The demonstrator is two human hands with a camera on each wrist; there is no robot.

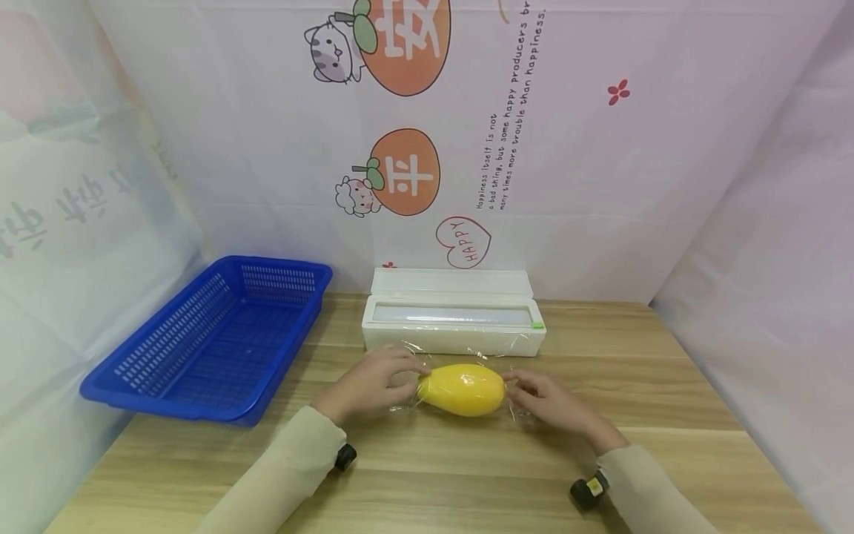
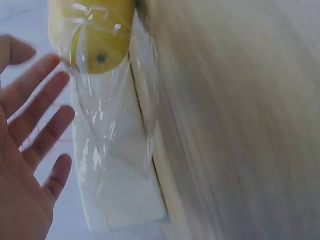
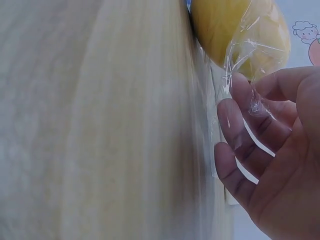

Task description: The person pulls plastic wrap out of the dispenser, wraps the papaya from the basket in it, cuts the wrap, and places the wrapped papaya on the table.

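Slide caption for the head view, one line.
Left hand and right hand at opposite ends of a film-covered yellow fruit, white box behind, blue basket at left.

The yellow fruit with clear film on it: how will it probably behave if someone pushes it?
The yellow fruit may roll, as its long body is rounded. The clear film looks glossy, so the grip could slip. The film's thin, wrinkled ends would likely flop or crumple.
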